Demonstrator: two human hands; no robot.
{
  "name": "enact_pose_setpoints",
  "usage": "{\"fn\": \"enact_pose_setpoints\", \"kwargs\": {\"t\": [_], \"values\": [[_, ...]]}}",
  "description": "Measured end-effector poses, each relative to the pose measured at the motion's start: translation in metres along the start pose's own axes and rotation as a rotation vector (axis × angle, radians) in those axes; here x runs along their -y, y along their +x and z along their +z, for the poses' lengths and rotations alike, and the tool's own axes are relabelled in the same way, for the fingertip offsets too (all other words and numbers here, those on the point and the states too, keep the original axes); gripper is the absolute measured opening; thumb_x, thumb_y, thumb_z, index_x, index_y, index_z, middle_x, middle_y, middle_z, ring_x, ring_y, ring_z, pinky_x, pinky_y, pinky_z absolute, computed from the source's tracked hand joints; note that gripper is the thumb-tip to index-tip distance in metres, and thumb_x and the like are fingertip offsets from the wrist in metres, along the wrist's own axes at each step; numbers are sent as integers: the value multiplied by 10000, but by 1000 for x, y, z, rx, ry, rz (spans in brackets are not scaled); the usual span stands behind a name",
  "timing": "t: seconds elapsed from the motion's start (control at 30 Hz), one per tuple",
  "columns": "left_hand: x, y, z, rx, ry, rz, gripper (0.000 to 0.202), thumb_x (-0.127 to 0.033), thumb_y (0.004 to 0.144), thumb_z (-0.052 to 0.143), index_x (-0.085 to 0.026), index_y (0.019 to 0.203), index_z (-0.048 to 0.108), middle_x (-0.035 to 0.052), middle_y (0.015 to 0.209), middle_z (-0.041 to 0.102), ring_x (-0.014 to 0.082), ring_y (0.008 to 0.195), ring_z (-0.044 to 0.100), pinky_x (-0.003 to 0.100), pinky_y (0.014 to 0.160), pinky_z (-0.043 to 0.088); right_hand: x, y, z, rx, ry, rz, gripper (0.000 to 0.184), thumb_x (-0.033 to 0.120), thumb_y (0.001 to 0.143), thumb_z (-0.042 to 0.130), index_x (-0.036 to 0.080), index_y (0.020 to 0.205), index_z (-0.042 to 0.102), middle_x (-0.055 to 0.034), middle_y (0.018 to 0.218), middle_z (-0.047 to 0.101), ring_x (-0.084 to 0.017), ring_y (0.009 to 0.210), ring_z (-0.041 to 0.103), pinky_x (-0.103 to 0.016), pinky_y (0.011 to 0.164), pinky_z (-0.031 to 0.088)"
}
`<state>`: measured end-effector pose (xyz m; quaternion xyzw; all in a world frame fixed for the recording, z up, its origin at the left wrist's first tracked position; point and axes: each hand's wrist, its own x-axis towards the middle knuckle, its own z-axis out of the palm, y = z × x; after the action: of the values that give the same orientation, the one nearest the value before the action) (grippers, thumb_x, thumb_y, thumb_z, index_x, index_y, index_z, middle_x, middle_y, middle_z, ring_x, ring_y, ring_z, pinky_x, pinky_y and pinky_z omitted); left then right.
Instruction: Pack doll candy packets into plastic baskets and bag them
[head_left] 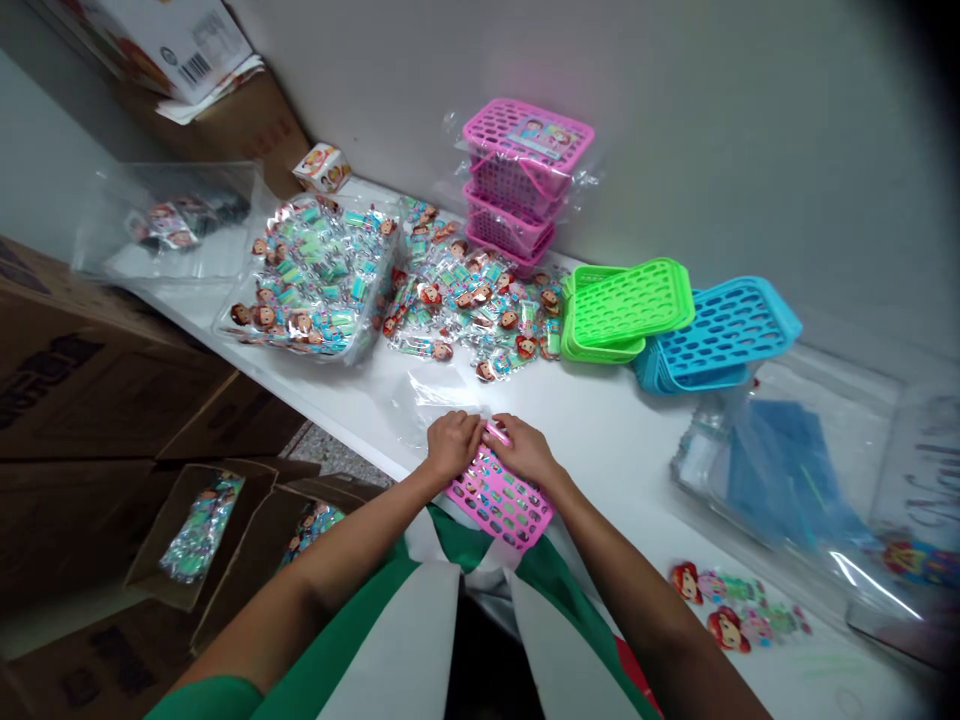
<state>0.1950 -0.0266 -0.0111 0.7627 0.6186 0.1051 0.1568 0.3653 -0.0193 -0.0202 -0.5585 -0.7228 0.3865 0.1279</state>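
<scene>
A pink perforated plastic basket (pixel 504 500) is tilted against my body at the table's front edge, and colourful contents show through its holes. My left hand (pixel 454 443) grips its far left corner, fingers curled over the rim. On the far right corner, my right hand (pixel 527 452) is closed around the same rim. Both thumbs and the basket's underside are hidden. Just beyond my hands lies a clear plastic bag (pixel 431 392). Farther back spreads a pile of small shiny packets (pixel 480 290) printed with cartoon figures.
A clear bin of packets (pixel 322 275) stands left of the pile. Stacked pink baskets (pixel 517 190), green baskets (pixel 619 310) and blue baskets (pixel 716 330) line the wall side. Plastic bags (pixel 795 480) and printed figures (pixel 739 605) lie right. Cardboard boxes (pixel 82 360) crowd the left.
</scene>
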Motion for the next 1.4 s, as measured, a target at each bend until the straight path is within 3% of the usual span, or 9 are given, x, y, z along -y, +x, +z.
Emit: {"fn": "enact_pose_setpoints", "kwargs": {"t": [0.13, 0.37, 0.5, 0.6, 0.67, 0.8, 0.97, 1.17, 1.4], "values": [[0, -7, 2, 19, 25, 35, 373, -384, 944, 330, -208, 1038, 646, 105, 857, 614, 220, 866, 542, 329, 781, 369, 7, 7, 7, -115, -177, -60, 400, 365, 909, 450, 185, 1258, 525, -102, 1144, 625, -224, 1049, 564, -319, 895, 408], [6, -43, -8, -82, -51, -43, 376, -398, 902, 434, -178, 1188, 539, 137, 1023, 589, 259, 989, 519, 395, 873, 386, 3, 4, -6, 43, -360, -188, 379, 306, 960, 326, 194, 1191, 604, -107, 1024, 681, -226, 946, 592, -332, 862, 406], [24, -84, -16, -206, -310, -464, 410, -495, 761, 624, -166, 994, 549, 115, 988, 582, 261, 991, 539, 397, 871, 433, 1, -5, -13, 94, -387, -201, 413, 348, 966, 299, 195, 1216, 588, -112, 974, 689, -232, 889, 608, -330, 807, 417], [38, -100, -15, -106, -774, -947, 433, -494, 684, 699, -173, 923, 536, 63, 854, 608, 216, 833, 601, 327, 694, 495, -3, -9, -12, 86, -366, -193, 435, 366, 967, 288, 192, 1268, 550, -114, 1006, 685, -231, 902, 610, -326, 805, 422], [44, -99, -10, -28, -1021, -1065, 419, -497, 726, 659, -164, 952, 544, 66, 862, 639, 184, 771, 627, 283, 609, 506, -5, -10, -9, 75, -362, -186, 443, 367, 968, 283, 187, 1281, 541, -115, 1037, 680, -233, 923, 609, -329, 812, 426], [51, -82, 0, 37, -1262, -1042, 319, -435, 786, 611, -143, 913, 596, 91, 921, 680, 145, 731, 657, 253, 604, 534, -7, -10, -3, 60, -327, -185, 455, 380, 974, 267, 191, 1299, 522, -107, 1064, 672, -229, 956, 604, -324, 824, 434], [56, -70, 10, 77, -1393, -1064, 312, -299, 670, 729, -148, 916, 611, 58, 793, 692, 145, 674, 663, 251, 583, 535, -5, -13, 1, 11, -275, -173, 468, 391, 980, 245, 192, 1301, 521, -98, 1083, 667, -228, 1003, 584, -332, 866, 429], [57, -61, 24, 91, -1335, -1039, 348, -311, 540, 810, -140, 779, 625, 13, 619, 649, 136, 550, 613, 253, 521, 488, -1, -14, 3, -26, -296, -141, 447, 389, 978, 258, 216, 1283, 537, -83, 1039, 673, -219, 972, 585, -319, 829, 434], [54, -65, 29, -53, -1152, -824, 214, -312, 675, 701, -169, 663, 543, -60, 522, 538, 84, 514, 515, 208, 545, 417, 2, -14, 7, -48, -392, -135, 446, 389, 980, 252, 221, 1266, 550, -94, 994, 670, -228, 945, 576, -314, 771, 408]]}}
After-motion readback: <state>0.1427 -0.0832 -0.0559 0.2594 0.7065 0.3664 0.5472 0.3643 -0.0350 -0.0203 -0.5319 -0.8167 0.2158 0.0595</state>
